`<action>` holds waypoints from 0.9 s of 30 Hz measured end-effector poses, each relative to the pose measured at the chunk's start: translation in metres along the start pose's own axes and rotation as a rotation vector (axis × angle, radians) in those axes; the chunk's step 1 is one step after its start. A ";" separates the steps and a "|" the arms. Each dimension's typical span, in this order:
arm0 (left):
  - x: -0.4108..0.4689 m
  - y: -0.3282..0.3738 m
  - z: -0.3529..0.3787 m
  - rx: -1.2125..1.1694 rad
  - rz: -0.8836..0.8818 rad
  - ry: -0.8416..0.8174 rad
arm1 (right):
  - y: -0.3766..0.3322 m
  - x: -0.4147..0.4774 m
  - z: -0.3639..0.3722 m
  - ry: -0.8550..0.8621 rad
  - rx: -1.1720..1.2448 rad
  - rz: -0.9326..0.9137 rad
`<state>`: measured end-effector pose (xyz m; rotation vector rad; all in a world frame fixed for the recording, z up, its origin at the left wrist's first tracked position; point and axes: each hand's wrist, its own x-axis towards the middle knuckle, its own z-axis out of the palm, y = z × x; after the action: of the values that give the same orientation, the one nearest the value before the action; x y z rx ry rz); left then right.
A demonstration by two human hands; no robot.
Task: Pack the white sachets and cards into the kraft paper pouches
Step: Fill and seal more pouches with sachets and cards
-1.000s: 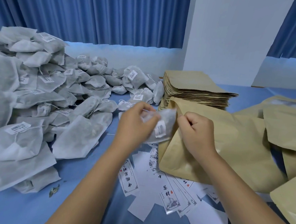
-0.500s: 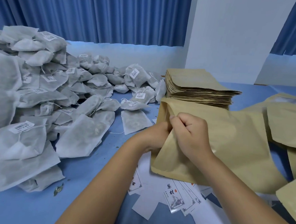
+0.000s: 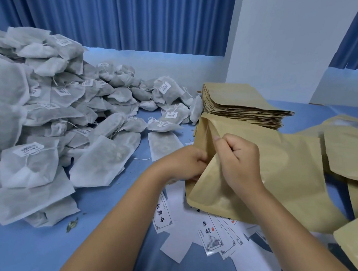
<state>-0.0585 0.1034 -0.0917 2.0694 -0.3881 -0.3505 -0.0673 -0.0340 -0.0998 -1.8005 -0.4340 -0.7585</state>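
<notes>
Change: a second ago the left grip [image 3: 184,163] held a white sachet up at the mouth of the kraft pouch [image 3: 287,174]. That sachet is out of sight now, and the grip's fingers are tucked in behind the pouch's lip.
Left grip: the fingers are curled and hidden by the paper, so I cannot tell whether they have let the sachet go.
Right grip: the right grip [image 3: 238,158] pinches the pouch's upper lip between thumb and curled fingers and holds the mouth open, as it did a second ago.
Pouch: it is tilted with the mouth up and to the left. Its lower edge rests over the scattered cards [image 3: 211,237] on the counter [image 3: 17,247].
Meaning for the task: I judge that the sachet has gone inside this pouch. No card has visibly gone in, so this pouch probably still needs one.
Supplies: the sachet heap [image 3: 37,115] lies to the left. The stack of empty pouches [image 3: 239,101] stands just behind the one in hand, and more pouches [image 3: 350,153] lie to the right.
Next: I expect the left grip to pull out and reach for a card just below the pouch.
</notes>
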 end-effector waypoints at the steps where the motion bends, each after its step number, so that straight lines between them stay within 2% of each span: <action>1: 0.002 0.002 0.003 0.012 0.000 -0.015 | -0.001 -0.001 0.001 0.002 0.013 -0.004; 3: 0.006 0.005 0.013 0.091 0.029 -0.017 | -0.003 -0.004 0.004 0.010 0.011 -0.013; 8: 0.008 0.011 0.023 0.117 0.185 -0.017 | -0.001 -0.003 0.007 -0.002 -0.088 -0.033; 10: 0.006 0.009 0.009 0.140 0.160 0.011 | 0.002 0.001 0.000 0.001 -0.158 -0.051; 13: -0.003 -0.001 -0.021 0.013 0.058 0.043 | 0.009 0.007 -0.009 0.015 -0.214 -0.025; 17: -0.018 -0.025 -0.046 0.500 -0.234 0.006 | 0.016 0.010 -0.013 0.009 -0.227 0.020; 19: -0.022 -0.029 -0.047 0.576 -0.322 -0.041 | 0.016 0.009 -0.013 -0.010 -0.235 0.024; 24: -0.021 -0.029 -0.045 0.525 -0.251 -0.026 | 0.016 0.007 -0.012 -0.045 -0.253 0.038; 27: -0.020 -0.032 -0.044 0.377 -0.176 0.063 | 0.017 0.006 -0.012 -0.060 -0.252 0.050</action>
<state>-0.0548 0.1615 -0.0957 2.4863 -0.2475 -0.3345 -0.0555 -0.0514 -0.1050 -2.0663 -0.3428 -0.7524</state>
